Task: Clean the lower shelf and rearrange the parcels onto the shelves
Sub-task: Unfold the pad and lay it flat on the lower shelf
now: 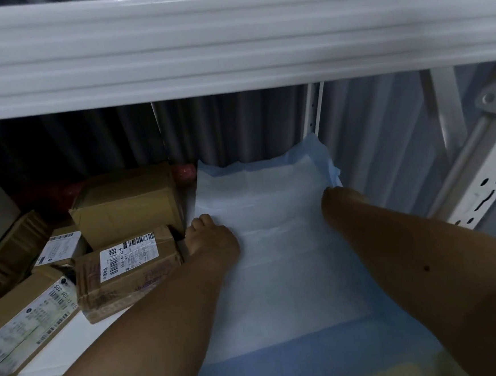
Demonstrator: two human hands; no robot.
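A light blue and white sheet (275, 245) lies spread over the right part of the lower shelf (60, 348). My left hand (209, 235) rests on the sheet's left edge, fingers curled against it. My right hand (342, 201) is at the sheet's far right edge, its fingers mostly hidden behind the wrist. Several cardboard parcels with shipping labels are piled on the left of the shelf, among them a labelled box (128, 271) beside my left hand and a larger box (129, 203) behind it.
The white beam of the upper shelf (229, 41) crosses overhead, close to my view. A white slotted upright (489, 180) stands at the right. A corrugated grey wall (236, 129) closes the back. A red parcel (183, 172) lies behind the boxes.
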